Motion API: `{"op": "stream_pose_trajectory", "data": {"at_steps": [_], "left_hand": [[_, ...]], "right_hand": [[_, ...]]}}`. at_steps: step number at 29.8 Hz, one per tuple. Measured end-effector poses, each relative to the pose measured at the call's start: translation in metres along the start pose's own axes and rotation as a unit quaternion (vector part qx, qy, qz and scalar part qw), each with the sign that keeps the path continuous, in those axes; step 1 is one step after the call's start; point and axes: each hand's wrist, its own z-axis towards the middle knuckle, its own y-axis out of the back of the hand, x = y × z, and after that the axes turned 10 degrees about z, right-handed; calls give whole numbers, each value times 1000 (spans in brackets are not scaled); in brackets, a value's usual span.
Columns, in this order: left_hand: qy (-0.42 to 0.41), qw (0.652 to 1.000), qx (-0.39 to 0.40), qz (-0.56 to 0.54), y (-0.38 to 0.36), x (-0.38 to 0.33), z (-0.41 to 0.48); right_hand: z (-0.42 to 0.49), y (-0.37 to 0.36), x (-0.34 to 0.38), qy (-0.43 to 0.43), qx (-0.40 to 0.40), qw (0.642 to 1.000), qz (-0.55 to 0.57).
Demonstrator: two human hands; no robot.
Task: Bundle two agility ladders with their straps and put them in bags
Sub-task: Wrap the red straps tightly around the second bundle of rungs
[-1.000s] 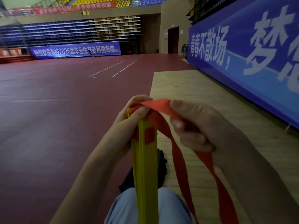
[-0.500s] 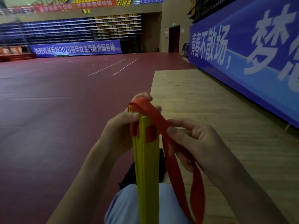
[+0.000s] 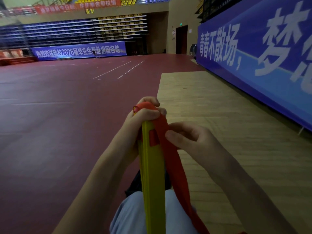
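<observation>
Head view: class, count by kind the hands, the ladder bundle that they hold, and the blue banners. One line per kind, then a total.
Hands: 2 (left hand, right hand)
Ladder bundle: 1
Blue banners: 2 (far, right)
Total: 5

Centre frame, the left grip (image 3: 143,119) clasps the ladder (image 3: 152,174) top, strap (image 3: 175,166) looped over it. The right grip (image 3: 194,142) pinches the strap.
</observation>
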Motion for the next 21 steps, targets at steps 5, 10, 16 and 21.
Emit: {"op": "stream_pose_trajectory", "data": {"at_steps": [5,10,16,21], "left_hand": [[-10,1000,-6,-18,1,0,-3],[-11,999,-45,-1,1,2,-7],[-48,976,-188,101,-12,3,-18],[-49,968,-187,157,-24,14,-42]], "right_hand": [[-4,-8,-7,12,-29,998,52],[-14,-18,-5,11,-26,998,63],[-26,-30,-6,53,-49,994,79],[-33,-39,-14,54,-63,991,105]]}}
